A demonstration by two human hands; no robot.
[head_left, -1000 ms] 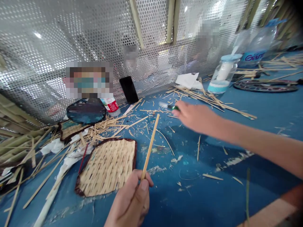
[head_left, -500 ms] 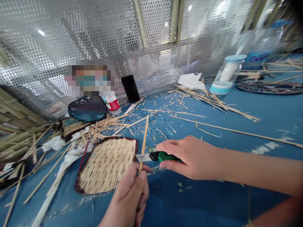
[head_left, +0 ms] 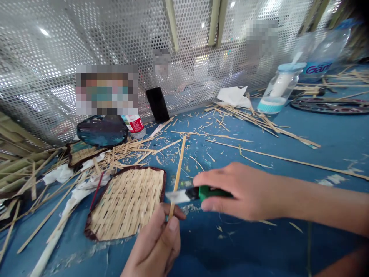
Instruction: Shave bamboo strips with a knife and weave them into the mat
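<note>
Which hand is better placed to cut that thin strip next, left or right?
Probably the right hand: it grips the green knife, whose blade crosses the strip in this view. The left hand is busy holding the strip's near end.

I count two hands, my left hand (head_left: 160,243) and my right hand (head_left: 242,193); one knife (head_left: 192,193); one held strip (head_left: 179,169); two woven panels (head_left: 127,204); one phone (head_left: 157,105); one jar (head_left: 279,90); at least two bottles (head_left: 135,124); one palette (head_left: 323,110); one red stick (head_left: 97,191). The loose strips (head_left: 248,119) are too many for me to count.
</note>
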